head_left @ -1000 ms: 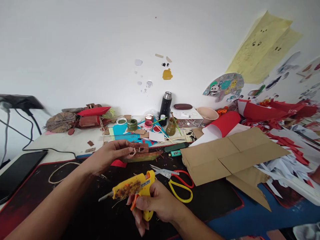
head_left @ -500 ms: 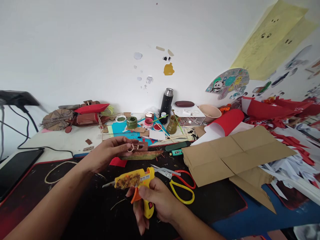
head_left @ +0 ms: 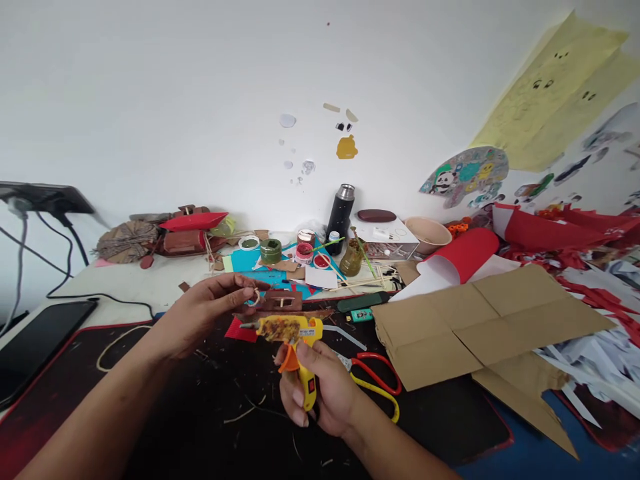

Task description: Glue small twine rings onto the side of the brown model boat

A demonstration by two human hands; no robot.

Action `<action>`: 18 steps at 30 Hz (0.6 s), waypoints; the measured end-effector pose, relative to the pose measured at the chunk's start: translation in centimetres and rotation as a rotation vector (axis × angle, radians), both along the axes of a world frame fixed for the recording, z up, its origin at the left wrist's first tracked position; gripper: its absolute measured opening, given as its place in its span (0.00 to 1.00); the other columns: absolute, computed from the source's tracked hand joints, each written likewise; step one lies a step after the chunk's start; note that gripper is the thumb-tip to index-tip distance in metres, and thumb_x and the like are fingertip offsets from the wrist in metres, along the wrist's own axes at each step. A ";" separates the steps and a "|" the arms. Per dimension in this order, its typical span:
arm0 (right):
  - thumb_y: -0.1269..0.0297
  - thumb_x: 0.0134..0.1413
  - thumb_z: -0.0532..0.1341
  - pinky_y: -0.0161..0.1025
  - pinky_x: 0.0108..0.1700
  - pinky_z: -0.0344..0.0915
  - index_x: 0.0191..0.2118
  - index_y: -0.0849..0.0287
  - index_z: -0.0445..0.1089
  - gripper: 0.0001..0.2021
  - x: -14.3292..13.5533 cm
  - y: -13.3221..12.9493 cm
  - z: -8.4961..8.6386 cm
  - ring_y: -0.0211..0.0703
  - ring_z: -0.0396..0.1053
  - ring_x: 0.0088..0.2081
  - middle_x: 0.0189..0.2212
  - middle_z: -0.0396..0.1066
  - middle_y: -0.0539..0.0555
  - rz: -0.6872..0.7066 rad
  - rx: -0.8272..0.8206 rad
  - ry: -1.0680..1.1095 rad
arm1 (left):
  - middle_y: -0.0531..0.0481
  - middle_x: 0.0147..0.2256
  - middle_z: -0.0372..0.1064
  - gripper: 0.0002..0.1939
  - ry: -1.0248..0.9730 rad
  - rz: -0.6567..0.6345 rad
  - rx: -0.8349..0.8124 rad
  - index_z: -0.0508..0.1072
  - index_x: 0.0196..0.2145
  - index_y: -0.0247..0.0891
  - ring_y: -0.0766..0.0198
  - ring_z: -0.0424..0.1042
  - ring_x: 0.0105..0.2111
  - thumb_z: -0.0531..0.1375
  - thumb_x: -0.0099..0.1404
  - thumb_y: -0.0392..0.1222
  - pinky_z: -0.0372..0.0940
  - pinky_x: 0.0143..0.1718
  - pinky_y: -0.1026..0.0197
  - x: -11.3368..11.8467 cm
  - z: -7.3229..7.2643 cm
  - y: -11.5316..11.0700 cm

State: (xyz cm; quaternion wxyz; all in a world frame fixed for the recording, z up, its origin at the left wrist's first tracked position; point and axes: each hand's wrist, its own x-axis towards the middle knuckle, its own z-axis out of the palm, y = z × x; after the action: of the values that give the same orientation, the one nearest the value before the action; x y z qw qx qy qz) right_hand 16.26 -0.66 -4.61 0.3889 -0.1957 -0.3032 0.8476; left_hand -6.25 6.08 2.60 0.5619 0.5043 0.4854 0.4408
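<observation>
My right hand (head_left: pixel 320 383) is wrapped round the grip of a yellow hot glue gun (head_left: pixel 285 329), fingers at its orange trigger. Brown smears cover the gun's barrel, and its nozzle points left, below my left hand (head_left: pixel 210 307). Between the left thumb and fingertips I pinch a small pale ring (head_left: pixel 257 297), perhaps of twine. Just right of the ring is a brown cardboard frame (head_left: pixel 283 300) with a light crosspiece, on a long narrow boat-like piece partly hidden behind the gun. Under the nozzle lies a red corrugated scrap (head_left: pixel 240 331).
Scissors (head_left: pixel 380 363) with red and yellow handles lie partly behind my right hand. Cardboard sheets (head_left: pixel 480 327) cover the right side. Paint jars (head_left: pixel 271 251) and a black flask (head_left: pixel 341 213) stand at the back. A phone (head_left: pixel 40 340) and cables are at the left.
The glue gun has risen towards the boat-like piece, its nozzle now close below my left hand. The left hand still pinches the ring. The view has shifted slightly.
</observation>
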 end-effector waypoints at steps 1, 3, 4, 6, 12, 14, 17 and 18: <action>0.35 0.60 0.74 0.30 0.14 0.55 0.40 0.61 0.76 0.29 0.0 0.3 0.3 0.34 0.60 0.13 0.14 0.65 0.43 -0.005 0.000 0.025 | 0.44 0.36 0.83 0.25 0.010 0.017 0.015 0.85 0.33 0.40 0.54 0.80 0.34 0.81 0.50 0.64 0.78 0.39 0.55 -0.4 -0.1 0.1; 0.35 0.60 0.73 0.30 0.14 0.54 0.40 0.60 0.76 0.28 -0.1 1.2 1.1 0.34 0.57 0.13 0.14 0.63 0.41 0.004 0.000 0.068 | 0.45 0.36 0.83 0.26 0.033 0.048 0.041 0.85 0.33 0.41 0.53 0.80 0.35 0.80 0.51 0.65 0.78 0.40 0.54 -1.0 -0.3 0.3; 0.35 0.60 0.73 0.30 0.14 0.54 0.40 0.59 0.76 0.28 -0.3 1.6 1.5 0.33 0.56 0.13 0.14 0.62 0.41 0.016 0.000 0.084 | 0.45 0.36 0.83 0.26 0.046 0.065 0.057 0.85 0.33 0.41 0.53 0.79 0.36 0.80 0.51 0.66 0.77 0.40 0.54 -1.3 -0.5 0.3; 0.35 0.60 0.73 0.30 0.15 0.54 0.41 0.59 0.76 0.28 -0.6 2.6 2.4 0.33 0.56 0.13 0.15 0.63 0.41 0.040 0.012 0.091 | 0.46 0.35 0.82 0.27 0.059 0.104 0.089 0.85 0.33 0.41 0.54 0.78 0.37 0.80 0.50 0.67 0.76 0.41 0.55 -1.7 -0.9 0.4; 0.33 0.60 0.72 0.30 0.17 0.56 0.40 0.62 0.78 0.30 -1.6 4.1 3.5 0.35 0.63 0.14 0.16 0.65 0.44 -0.062 0.215 -0.121 | 0.50 0.29 0.75 0.29 -0.061 0.270 0.134 0.81 0.28 0.39 0.61 0.71 0.30 0.82 0.46 0.66 0.71 0.34 0.60 -1.9 -1.7 -0.3; 0.33 0.60 0.72 0.30 0.17 0.57 0.39 0.62 0.78 0.30 -1.6 4.0 3.2 0.35 0.63 0.14 0.15 0.63 0.43 -0.130 0.241 -0.208 | 0.51 0.27 0.73 0.27 -0.063 0.287 0.166 0.80 0.27 0.39 0.63 0.69 0.28 0.81 0.49 0.65 0.67 0.32 0.62 -1.9 -1.8 -0.4; 0.29 0.58 0.71 0.30 0.17 0.56 0.36 0.61 0.76 0.33 -1.2 3.8 2.5 0.34 0.61 0.13 0.13 0.61 0.42 -0.217 0.238 -0.327 | 0.51 0.28 0.72 0.26 -0.055 0.298 0.196 0.81 0.28 0.39 0.63 0.68 0.28 0.80 0.52 0.65 0.66 0.32 0.62 -1.9 -2.1 -0.4; 0.27 0.57 0.70 0.30 0.17 0.55 0.34 0.61 0.76 0.34 -1.1 3.7 2.3 0.34 0.60 0.13 0.13 0.61 0.42 -0.242 0.239 -0.368 | 0.51 0.28 0.73 0.26 -0.048 0.291 0.198 0.81 0.28 0.39 0.63 0.68 0.29 0.79 0.53 0.65 0.66 0.33 0.62 -1.9 -2.2 -0.4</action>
State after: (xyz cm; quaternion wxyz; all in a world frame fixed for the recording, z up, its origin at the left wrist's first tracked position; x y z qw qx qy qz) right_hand 15.15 3.07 -2.32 0.4462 -0.3343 -0.4412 0.7032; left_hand -8.18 5.63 0.42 0.4510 0.4708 0.4939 0.5753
